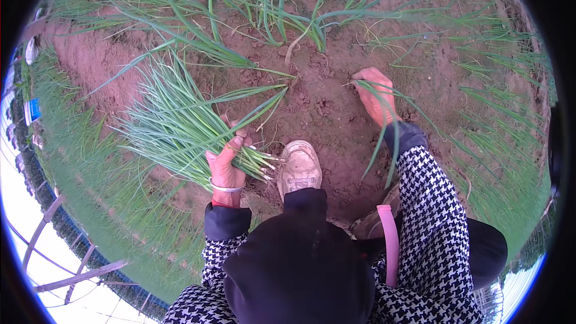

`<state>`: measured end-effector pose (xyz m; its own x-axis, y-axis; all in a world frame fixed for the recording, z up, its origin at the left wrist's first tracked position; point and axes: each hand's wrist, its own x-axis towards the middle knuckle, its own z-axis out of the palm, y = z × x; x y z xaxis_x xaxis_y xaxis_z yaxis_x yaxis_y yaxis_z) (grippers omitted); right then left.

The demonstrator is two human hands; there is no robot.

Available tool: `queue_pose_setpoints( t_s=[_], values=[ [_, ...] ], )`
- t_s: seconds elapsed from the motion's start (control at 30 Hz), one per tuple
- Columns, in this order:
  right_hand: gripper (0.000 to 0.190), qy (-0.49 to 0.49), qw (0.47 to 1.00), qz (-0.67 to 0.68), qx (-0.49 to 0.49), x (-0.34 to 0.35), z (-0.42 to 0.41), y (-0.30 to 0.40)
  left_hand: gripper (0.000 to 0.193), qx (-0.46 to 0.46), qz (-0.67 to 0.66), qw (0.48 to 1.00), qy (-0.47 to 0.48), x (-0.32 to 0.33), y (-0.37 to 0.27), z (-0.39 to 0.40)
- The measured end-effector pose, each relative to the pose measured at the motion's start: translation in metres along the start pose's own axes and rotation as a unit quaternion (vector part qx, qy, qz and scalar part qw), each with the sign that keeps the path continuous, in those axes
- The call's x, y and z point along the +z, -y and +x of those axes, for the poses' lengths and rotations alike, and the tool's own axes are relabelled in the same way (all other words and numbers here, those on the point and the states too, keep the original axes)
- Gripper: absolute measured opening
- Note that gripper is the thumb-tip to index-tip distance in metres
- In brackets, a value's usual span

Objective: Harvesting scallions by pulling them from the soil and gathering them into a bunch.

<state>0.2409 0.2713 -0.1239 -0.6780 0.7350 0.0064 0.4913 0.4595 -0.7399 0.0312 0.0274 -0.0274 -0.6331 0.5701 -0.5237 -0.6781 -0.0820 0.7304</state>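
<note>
A thick bunch of green onions lies across my left hand, whose fingers and thumb close around it near the white root ends. The leaves fan out to the upper left and the roots point right, beside my shoe. My right hand is over the soil on the right, its fingertips pinched on a few green onion leaves that hang down past the wrist. Between the hands, some loose-leaning green onion plants meet at the soil.
Standing green onions grow in the bare soil ahead. My light shoe is planted between my hands. A pink strap lies by my right sleeve. Dense rows of thin green plants spread on both sides, with frame poles at far left.
</note>
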Motion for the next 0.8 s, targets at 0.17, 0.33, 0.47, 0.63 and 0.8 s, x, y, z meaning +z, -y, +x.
queue_pose_setpoints(
  t_s=[0.17, 0.33, 0.47, 0.63, 0.8],
  values=[
    [0.014, 0.03, 0.996, -0.057, 0.056, 0.005, 0.001, 0.019, 0.054, -0.023, -0.013, 1.0, 0.007, 0.0, 0.005, -0.003],
    [0.021, -0.018, 0.994, -0.081, 0.069, 0.002, 0.007, 0.019, 0.054, -0.019, -0.004, 1.0, 0.012, 0.005, 0.005, -0.005],
    [0.031, 0.028, 0.993, -0.115, 0.003, 0.004, 0.002, 0.007, 0.053, -0.046, -0.004, 0.999, -0.022, 0.005, 0.006, -0.005],
    [0.027, 0.117, 0.99, -0.078, -0.012, -0.012, 0.005, 0.016, 0.055, -0.042, -0.067, 0.997, -0.019, -0.003, 0.007, -0.001],
    [0.03, 0.089, 0.994, -0.035, -0.05, -0.005, 0.012, -0.005, 0.052, -0.09, -0.147, 0.985, -0.009, -0.003, 0.005, -0.001]
  ],
)
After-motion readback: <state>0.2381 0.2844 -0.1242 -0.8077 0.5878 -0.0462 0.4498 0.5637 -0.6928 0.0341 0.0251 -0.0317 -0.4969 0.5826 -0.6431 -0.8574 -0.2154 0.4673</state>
